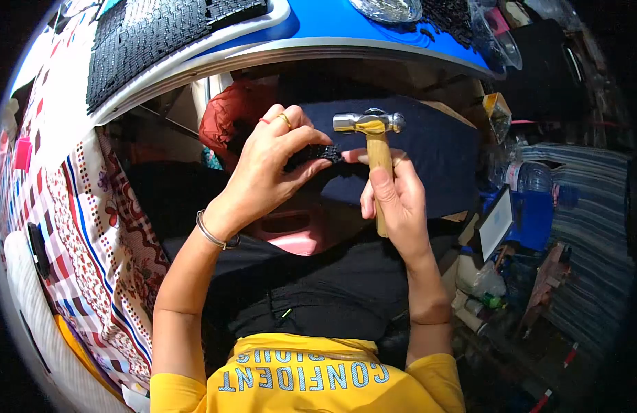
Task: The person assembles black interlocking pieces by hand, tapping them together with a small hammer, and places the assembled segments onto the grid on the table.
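My left hand (pixel 263 162) pinches a small black beaded piece (pixel 327 154) between thumb and fingers, above my lap. A hammer (pixel 378 162) with a silver head and a light wooden handle stands upright in my right hand (pixel 404 199), its head at the top. The right index finger points left and reaches the free end of the black piece. Under both hands lies a dark blue cloth-like surface (pixel 428 151). Part of the black piece is hidden behind my left fingers.
A blue table (pixel 318 34) in front carries a black woven mat (pixel 153 41) and a clear plastic-wrapped item (pixel 391 8). Red fabric (pixel 225 120) and a pink object (pixel 298 241) sit below. Right are a water bottle (pixel 535 177) and a white-screened device (pixel 496 224); patterned cloth (pixel 91 206) hangs left.
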A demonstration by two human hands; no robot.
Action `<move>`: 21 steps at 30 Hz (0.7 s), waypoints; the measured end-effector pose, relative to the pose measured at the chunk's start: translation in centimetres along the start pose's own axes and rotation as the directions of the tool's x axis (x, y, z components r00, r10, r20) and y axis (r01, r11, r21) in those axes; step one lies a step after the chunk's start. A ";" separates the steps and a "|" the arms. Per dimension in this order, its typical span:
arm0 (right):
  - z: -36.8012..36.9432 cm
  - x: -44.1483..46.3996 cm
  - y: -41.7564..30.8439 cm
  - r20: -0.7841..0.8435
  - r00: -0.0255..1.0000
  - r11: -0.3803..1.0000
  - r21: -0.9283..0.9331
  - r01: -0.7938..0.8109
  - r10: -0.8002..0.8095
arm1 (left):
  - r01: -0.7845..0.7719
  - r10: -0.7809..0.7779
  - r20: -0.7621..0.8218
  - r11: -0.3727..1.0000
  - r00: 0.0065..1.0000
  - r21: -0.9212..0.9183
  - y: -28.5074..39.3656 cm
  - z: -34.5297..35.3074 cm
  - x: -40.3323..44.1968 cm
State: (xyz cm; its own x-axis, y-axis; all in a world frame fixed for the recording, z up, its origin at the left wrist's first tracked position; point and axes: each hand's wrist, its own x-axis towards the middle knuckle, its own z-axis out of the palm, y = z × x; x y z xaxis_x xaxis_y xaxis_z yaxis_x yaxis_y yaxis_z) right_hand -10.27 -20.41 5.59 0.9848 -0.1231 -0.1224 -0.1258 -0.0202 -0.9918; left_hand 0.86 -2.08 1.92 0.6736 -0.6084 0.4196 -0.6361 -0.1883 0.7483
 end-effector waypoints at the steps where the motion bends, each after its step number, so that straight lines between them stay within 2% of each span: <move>1: 0.0 -0.1 -0.1 0.001 1.000 1.000 -0.004 -0.001 0.001 | 0.001 -0.001 -0.003 1.000 1.000 -0.003 0.0 0.0 0.0; 6: -0.4 -0.6 -1.6 -0.043 0.999 0.986 -0.162 -0.038 0.031 | 0.006 -0.005 0.010 1.000 1.000 -0.013 -0.1 -0.2 0.0; 8: -1.2 -1.2 -2.5 -0.015 0.986 0.902 -0.407 0.147 -0.167 | 0.008 -0.008 0.017 1.000 1.000 -0.005 -0.1 -0.2 0.0; 10: -1.8 -1.6 -3.3 0.059 0.936 0.724 -0.618 0.306 -0.346 | 0.008 -0.008 0.027 1.000 1.000 -0.003 -0.2 -0.1 0.0; 11: -1.9 -1.6 -3.6 0.060 0.937 0.722 -0.621 0.305 -0.344 | 0.009 -0.008 0.026 1.000 1.000 -0.007 -0.2 -0.1 -0.1; 15: -2.1 -1.4 -4.9 0.213 0.953 0.509 -0.809 0.295 -0.214 | -0.008 0.009 0.016 1.000 1.000 -0.007 -0.6 0.1 -0.1; 21: -1.8 -1.7 -5.7 0.198 0.962 0.471 -0.842 0.265 -0.189 | 0.017 -0.016 0.005 0.998 1.000 -0.060 -0.6 0.2 -0.2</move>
State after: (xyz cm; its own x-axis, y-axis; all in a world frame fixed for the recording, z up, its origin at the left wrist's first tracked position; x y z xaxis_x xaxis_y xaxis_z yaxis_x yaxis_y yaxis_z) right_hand -11.40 -21.90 11.48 0.9947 0.0814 0.0623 0.1012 -0.8771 -0.4695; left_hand 1.06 -1.98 1.26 0.6821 -0.6090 0.4048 -0.6012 -0.1520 0.7845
